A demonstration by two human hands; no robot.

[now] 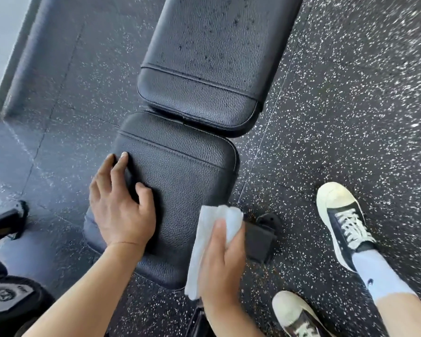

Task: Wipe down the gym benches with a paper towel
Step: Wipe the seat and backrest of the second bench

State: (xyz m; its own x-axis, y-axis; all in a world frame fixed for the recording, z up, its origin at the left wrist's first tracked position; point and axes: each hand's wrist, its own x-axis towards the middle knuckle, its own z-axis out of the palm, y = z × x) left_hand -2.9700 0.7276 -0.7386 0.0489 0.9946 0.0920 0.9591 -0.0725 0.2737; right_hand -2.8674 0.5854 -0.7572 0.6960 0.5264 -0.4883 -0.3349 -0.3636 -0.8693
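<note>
A black padded gym bench runs up the middle of the head view. Its seat pad (pixel 187 181) lies near me and its back pad (pixel 204 59), dotted with dark droplets, lies beyond. My left hand (pixel 122 205) rests flat on the seat pad's left edge, fingers spread over the side. My right hand (pixel 223 261) holds a folded white paper towel (pixel 206 242) at the seat pad's near right corner, thumb pressed on top of the towel.
Speckled black rubber floor (pixel 338 117) surrounds the bench. My two sneakers (pixel 343 220) stand to the right. A black bench bracket (pixel 263 237) sits beside the towel. Dark equipment (pixel 7 295) lies at the lower left, and a pale wall (pixel 3 32) at the upper left.
</note>
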